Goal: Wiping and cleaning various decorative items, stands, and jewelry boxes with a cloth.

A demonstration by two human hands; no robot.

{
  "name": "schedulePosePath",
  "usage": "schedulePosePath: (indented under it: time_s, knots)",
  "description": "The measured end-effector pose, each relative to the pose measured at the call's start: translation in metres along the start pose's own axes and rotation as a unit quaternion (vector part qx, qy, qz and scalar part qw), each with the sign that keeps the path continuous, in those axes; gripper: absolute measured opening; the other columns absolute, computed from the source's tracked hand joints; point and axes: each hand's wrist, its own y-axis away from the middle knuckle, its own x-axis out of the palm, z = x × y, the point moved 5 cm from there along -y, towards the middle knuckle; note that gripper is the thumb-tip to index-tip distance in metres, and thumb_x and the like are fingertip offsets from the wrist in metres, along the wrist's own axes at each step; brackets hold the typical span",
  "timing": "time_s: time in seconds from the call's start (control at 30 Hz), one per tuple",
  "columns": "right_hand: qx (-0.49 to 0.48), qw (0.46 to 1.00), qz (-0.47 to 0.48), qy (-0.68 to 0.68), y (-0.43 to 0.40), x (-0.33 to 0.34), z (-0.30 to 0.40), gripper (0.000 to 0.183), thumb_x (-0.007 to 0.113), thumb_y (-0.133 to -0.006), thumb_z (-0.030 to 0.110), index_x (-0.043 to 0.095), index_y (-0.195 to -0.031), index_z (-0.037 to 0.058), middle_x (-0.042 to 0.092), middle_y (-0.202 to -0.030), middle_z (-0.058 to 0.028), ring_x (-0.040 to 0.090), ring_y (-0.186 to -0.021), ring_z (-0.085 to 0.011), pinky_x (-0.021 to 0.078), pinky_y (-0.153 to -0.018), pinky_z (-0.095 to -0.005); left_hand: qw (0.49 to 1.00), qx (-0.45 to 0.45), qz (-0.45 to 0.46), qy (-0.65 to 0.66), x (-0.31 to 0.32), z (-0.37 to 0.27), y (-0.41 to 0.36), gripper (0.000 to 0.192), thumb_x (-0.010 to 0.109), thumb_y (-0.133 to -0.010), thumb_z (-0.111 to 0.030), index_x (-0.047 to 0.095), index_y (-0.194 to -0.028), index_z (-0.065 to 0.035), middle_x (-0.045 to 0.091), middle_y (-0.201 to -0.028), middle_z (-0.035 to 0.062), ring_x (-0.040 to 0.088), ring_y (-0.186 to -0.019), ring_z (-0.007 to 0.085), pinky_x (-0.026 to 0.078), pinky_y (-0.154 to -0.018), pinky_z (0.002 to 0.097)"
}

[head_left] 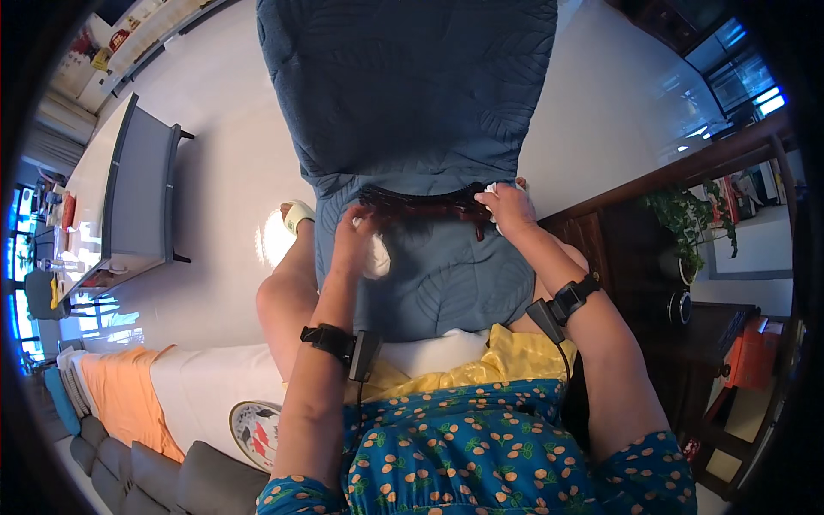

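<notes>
A dark reddish-brown carved wooden piece [418, 205] lies across the blue quilted cover [418, 283] in front of me, with a small knob-like part hanging from its near side. My left hand [357, 238] is at its left end, with a white cloth [377, 256] bunched under the palm and fingers. At the right end, my right hand [510, 206] is closed on another white cloth [492, 193] pressed to the wood. The fingertips of my left hand are partly blurred. Both forearms wear black straps with small devices and cables.
A low cabinet with a glossy top [103, 167] stands at the left. A sofa with an orange cloth [129, 393] and a round patterned fan [257, 432] lies lower left. At the right are dark wooden furniture [579, 248] and a potted plant [689, 222].
</notes>
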Motion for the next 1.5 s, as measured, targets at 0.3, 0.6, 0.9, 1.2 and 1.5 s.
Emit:
schedulePosePath:
  time_s: [0.3, 0.6, 0.9, 1.2, 1.5]
  knots:
    - [-0.164, 0.985, -0.001, 0.056, -0.001, 0.005, 0.046, 0.025, 0.064, -0.072, 0.022, 0.059, -0.086, 0.0020, 0.053, -0.090, -0.0185, 0.050, -0.091, -0.0336, 0.0424, -0.080, -0.0403, 0.989, -0.036, -0.128, 0.066, -0.016, -0.005, 0.036, 0.025, 0.055, -0.083, -0.021, 0.061, -0.092, 0.0016, 0.064, -0.076, 0.0088, 0.058, -0.065, 0.0142, 0.045, -0.059, 0.0268]
    - [-0.311, 0.948, -0.024, 0.062, 0.014, 0.051, 0.127, 0.017, 0.055, -0.075, 0.010, 0.057, -0.090, 0.0023, 0.056, -0.090, -0.0131, 0.050, -0.092, -0.0297, 0.0427, -0.083, -0.0368, 0.982, -0.048, 0.003, 0.180, 0.023, -0.003, 0.040, 0.032, 0.055, -0.087, -0.026, 0.049, -0.109, -0.0032, 0.053, -0.067, 0.0039, 0.052, -0.047, 0.0128, 0.045, -0.041, 0.0261]
    - [-0.408, 0.910, 0.039, 0.060, 0.019, 0.096, 0.188, 0.011, 0.055, -0.073, 0.010, 0.058, -0.082, 0.0041, 0.057, -0.089, -0.0099, 0.051, -0.093, -0.0287, 0.0454, -0.081, -0.0368, 0.990, -0.033, 0.031, 0.134, 0.034, 0.032, 0.037, 0.022, 0.054, -0.087, -0.017, 0.054, -0.101, -0.0016, 0.056, -0.069, 0.0038, 0.051, -0.052, 0.0122, 0.044, -0.047, 0.0265]
    - [-0.293, 0.949, 0.003, 0.114, -0.010, 0.049, 0.084, 0.019, 0.050, -0.076, 0.009, 0.063, -0.090, 0.0070, 0.062, -0.091, -0.0077, 0.054, -0.092, -0.0257, 0.0458, -0.080, -0.0339, 0.997, 0.060, 0.021, 0.041, 0.032, 0.024, 0.040, 0.021, 0.050, -0.090, -0.019, 0.057, -0.107, -0.0080, 0.060, -0.078, 0.0015, 0.049, -0.052, 0.0075, 0.044, -0.043, 0.0232]
    - [-0.193, 0.976, -0.103, 0.016, -0.003, 0.016, -0.028, 0.020, 0.051, -0.079, 0.008, 0.061, -0.095, 0.0058, 0.062, -0.091, -0.0142, 0.057, -0.088, -0.0318, 0.0455, -0.078, -0.0381, 0.995, 0.010, 0.053, 0.082, 0.031, 0.012, 0.041, 0.022, 0.051, -0.088, -0.016, 0.055, -0.106, -0.0035, 0.061, -0.074, 0.0049, 0.051, -0.046, 0.0107, 0.043, -0.039, 0.0236]
